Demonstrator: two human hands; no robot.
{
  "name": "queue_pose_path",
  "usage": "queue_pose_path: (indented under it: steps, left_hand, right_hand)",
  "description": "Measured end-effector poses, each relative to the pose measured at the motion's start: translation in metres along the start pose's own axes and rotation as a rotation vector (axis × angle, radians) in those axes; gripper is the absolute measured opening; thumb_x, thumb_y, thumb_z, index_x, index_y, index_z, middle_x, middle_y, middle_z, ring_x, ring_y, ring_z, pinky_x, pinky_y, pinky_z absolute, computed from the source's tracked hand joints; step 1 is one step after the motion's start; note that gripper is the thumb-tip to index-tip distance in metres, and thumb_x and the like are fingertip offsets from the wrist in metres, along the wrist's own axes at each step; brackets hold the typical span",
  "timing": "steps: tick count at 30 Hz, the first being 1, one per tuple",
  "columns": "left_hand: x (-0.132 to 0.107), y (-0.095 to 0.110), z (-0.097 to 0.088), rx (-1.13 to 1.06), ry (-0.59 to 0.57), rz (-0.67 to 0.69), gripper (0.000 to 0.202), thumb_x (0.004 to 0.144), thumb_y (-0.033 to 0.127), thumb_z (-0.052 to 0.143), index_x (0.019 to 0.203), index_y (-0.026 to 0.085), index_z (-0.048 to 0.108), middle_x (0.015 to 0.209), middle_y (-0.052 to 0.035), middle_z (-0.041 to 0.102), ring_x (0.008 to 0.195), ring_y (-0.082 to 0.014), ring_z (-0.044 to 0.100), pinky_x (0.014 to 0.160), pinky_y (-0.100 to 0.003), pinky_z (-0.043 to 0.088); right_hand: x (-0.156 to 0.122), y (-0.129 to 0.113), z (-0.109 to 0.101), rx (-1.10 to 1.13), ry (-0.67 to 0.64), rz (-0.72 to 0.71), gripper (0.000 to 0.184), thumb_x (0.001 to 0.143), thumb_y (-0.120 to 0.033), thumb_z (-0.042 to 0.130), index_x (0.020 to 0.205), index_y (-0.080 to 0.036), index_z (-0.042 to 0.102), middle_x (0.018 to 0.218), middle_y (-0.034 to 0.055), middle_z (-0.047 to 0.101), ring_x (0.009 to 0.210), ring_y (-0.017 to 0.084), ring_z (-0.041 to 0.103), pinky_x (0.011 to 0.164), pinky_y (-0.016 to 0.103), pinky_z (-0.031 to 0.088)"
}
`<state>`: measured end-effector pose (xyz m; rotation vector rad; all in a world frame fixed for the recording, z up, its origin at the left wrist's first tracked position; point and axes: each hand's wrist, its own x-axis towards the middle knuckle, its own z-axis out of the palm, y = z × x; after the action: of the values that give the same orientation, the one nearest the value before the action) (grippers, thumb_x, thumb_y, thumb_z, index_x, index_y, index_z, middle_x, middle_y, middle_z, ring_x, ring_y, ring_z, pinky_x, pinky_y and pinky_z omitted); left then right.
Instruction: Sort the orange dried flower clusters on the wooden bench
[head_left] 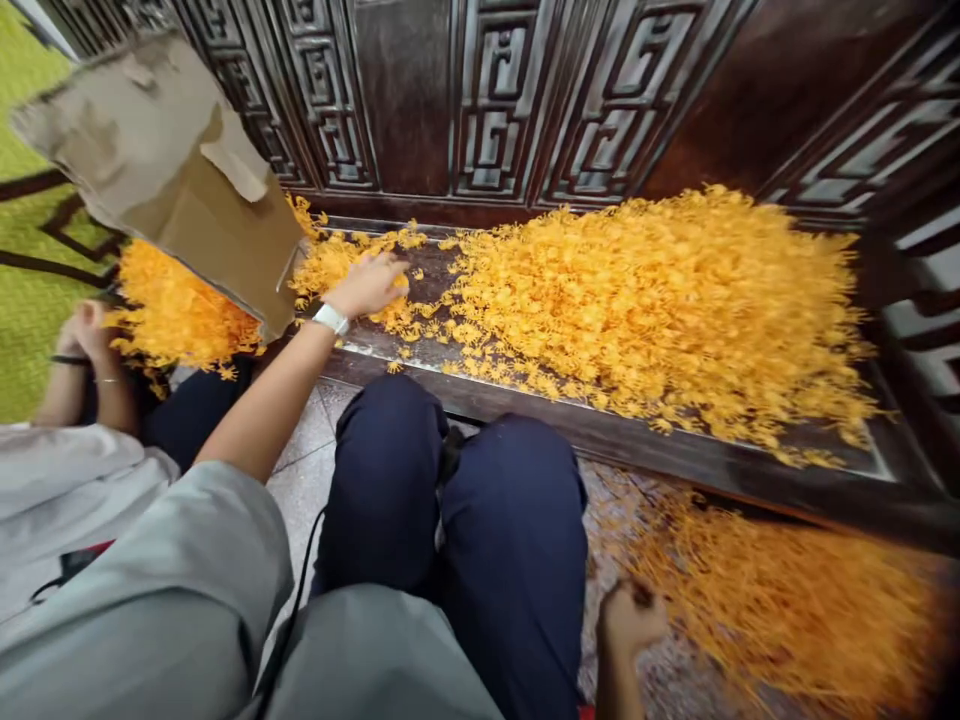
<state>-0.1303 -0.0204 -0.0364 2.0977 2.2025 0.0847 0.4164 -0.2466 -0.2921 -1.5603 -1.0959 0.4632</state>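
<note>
My left hand, with a white band on its wrist, lies palm down over small orange plastic pieces on the dark wooden bench. Its fingers are stretched out; anything under the palm is hidden. Down by my right knee, my right hand is closed, its fingers curled in. I cannot make out what is in it. Beside that hand, thin orange strands are heaped low near the floor. A large pile of orange, claw-shaped pieces covers the right part of the bench.
A torn cardboard box stands tilted at the left, with more orange pieces by its open side. Another person's hands are held together at the far left. A carved wooden backrest rises behind the bench.
</note>
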Motion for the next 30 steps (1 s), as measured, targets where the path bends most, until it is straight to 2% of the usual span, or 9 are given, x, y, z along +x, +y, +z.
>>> queue_pose_path:
  steps: [4, 7, 10, 14, 17, 20, 23, 26, 30]
  left_hand:
    - [-0.039, -0.028, 0.030, 0.114, -0.014, 0.019, 0.071, 0.100, 0.051, 0.064, 0.166, 0.027, 0.052, 0.172, -0.0207, 0.040, 0.151, -0.0535, 0.035, 0.122, -0.071, 0.028]
    - [-0.044, -0.028, 0.045, 0.159, 0.028, 0.064, 0.071, 0.093, 0.053, 0.074, 0.158, 0.027, 0.060, 0.176, -0.0222, 0.032, 0.155, -0.0552, 0.029, 0.123, -0.070, 0.024]
    - [-0.038, -0.031, 0.050, 0.161, 0.057, 0.062, 0.055, 0.095, 0.047, 0.070, 0.145, 0.023, 0.067, 0.175, -0.0237, 0.033, 0.155, -0.0554, 0.032, 0.120, -0.070, 0.026]
    - [-0.026, -0.046, 0.049, 0.027, 0.143, 0.030, 0.044, 0.103, 0.045, 0.054, 0.134, 0.020, 0.071, 0.166, -0.0255, 0.045, 0.151, -0.0519, 0.040, 0.119, -0.072, 0.028]
    - [-0.021, -0.053, 0.044, -0.121, 0.235, -0.015, 0.042, 0.104, 0.048, 0.055, 0.129, 0.018, 0.073, 0.167, -0.0229, 0.047, 0.150, -0.0452, 0.045, 0.122, -0.067, 0.030]
    - [-0.021, -0.052, 0.037, -0.261, 0.347, -0.082, 0.038, 0.105, 0.046, 0.058, 0.123, 0.017, 0.074, 0.172, -0.0198, 0.042, 0.153, -0.0381, 0.046, 0.125, -0.060, 0.033]
    - [-0.018, -0.055, 0.032, -0.346, 0.434, -0.119, 0.031, 0.103, 0.041, 0.062, 0.115, 0.016, 0.076, 0.173, -0.0189, 0.043, 0.156, -0.0368, 0.044, 0.127, -0.059, 0.033]
    - [-0.012, -0.074, 0.028, -0.444, 0.560, -0.101, 0.023, 0.099, 0.039, 0.069, 0.101, 0.017, 0.076, 0.163, -0.0189, 0.055, 0.148, -0.0365, 0.054, 0.127, -0.059, 0.037]
    - [-0.007, -0.106, 0.018, -0.565, 0.803, 0.021, 0.024, 0.095, 0.044, 0.075, 0.087, 0.021, 0.071, 0.149, -0.0160, 0.067, 0.139, -0.0321, 0.062, 0.124, -0.051, 0.045]
  right_hand:
    - [0.010, -0.010, 0.042, -0.079, -0.130, -0.044, 0.009, 0.072, -0.032, 0.073, 0.070, -0.023, 0.073, 0.068, 0.0078, 0.069, 0.061, 0.027, 0.065, 0.058, 0.043, 0.053]
    - [0.043, -0.052, 0.082, -0.142, -0.219, -0.393, 0.008, 0.080, -0.027, 0.069, 0.076, -0.022, 0.073, 0.078, 0.0088, 0.073, 0.076, 0.027, 0.070, 0.075, 0.046, 0.059]
    - [0.077, -0.122, 0.132, -0.147, -0.256, -0.749, 0.014, 0.093, -0.019, 0.061, 0.090, -0.021, 0.074, 0.089, 0.0099, 0.075, 0.087, 0.024, 0.071, 0.082, 0.041, 0.059]
    - [0.102, -0.213, 0.217, -0.189, -0.642, -0.962, 0.027, 0.108, -0.028, 0.053, 0.117, -0.015, 0.075, 0.112, 0.0162, 0.076, 0.106, 0.027, 0.068, 0.096, 0.042, 0.057]
    - [0.092, -0.255, 0.285, -0.314, -0.973, -1.130, 0.043, 0.113, -0.041, 0.047, 0.137, -0.016, 0.072, 0.140, 0.0204, 0.068, 0.127, 0.033, 0.061, 0.109, 0.049, 0.052]
    - [0.065, -0.270, 0.339, -0.343, -1.250, -1.418, 0.051, 0.113, -0.051, 0.045, 0.158, -0.031, 0.060, 0.173, 0.0141, 0.043, 0.149, 0.039, 0.048, 0.118, 0.058, 0.044]
    - [0.052, -0.266, 0.371, -0.378, -1.361, -1.561, 0.058, 0.114, -0.056, 0.040, 0.166, -0.031, 0.050, 0.180, 0.0113, 0.034, 0.158, 0.040, 0.041, 0.126, 0.061, 0.034]
    - [0.072, -0.256, 0.384, -0.545, -1.284, -1.448, 0.057, 0.116, -0.047, 0.035, 0.164, -0.022, 0.052, 0.175, 0.0142, 0.042, 0.159, 0.041, 0.040, 0.127, 0.063, 0.031]
    - [0.122, -0.259, 0.374, -0.823, -1.080, -1.251, 0.048, 0.109, -0.023, 0.041, 0.144, -0.009, 0.069, 0.173, 0.0207, 0.044, 0.158, 0.051, 0.036, 0.122, 0.073, 0.032]
